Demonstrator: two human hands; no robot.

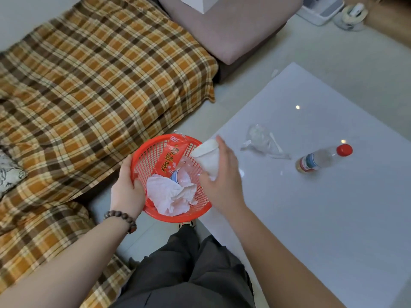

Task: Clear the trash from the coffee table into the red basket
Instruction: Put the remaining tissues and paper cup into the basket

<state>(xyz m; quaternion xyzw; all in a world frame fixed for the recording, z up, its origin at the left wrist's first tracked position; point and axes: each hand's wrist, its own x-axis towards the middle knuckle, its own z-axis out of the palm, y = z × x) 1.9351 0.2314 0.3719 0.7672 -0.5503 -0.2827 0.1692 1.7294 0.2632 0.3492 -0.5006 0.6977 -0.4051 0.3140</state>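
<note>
Holding the red basket (171, 178) with the left hand (127, 192), right hand (222, 174) grips a white cup (208, 158) above it; let go low, over the middle

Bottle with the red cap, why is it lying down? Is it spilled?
The bottle lies tipped on its side on the coffee table, cap on, no puddle visible. Crumpled clear plastic lies beside it.

Light: you work in soft, even daylight, fairly bright, no hard shadows.
Glare: two small lamp reflections dot the glossy surface (333, 196), one near the plastic bottle (320, 160).
Shadow: faint shade lies under your right hand (220, 181).
Blur: your paper cup (208, 156) smears slightly.
Edges: wide-angle bending curves the plaid blanket (77, 96) and your forearms.
</note>
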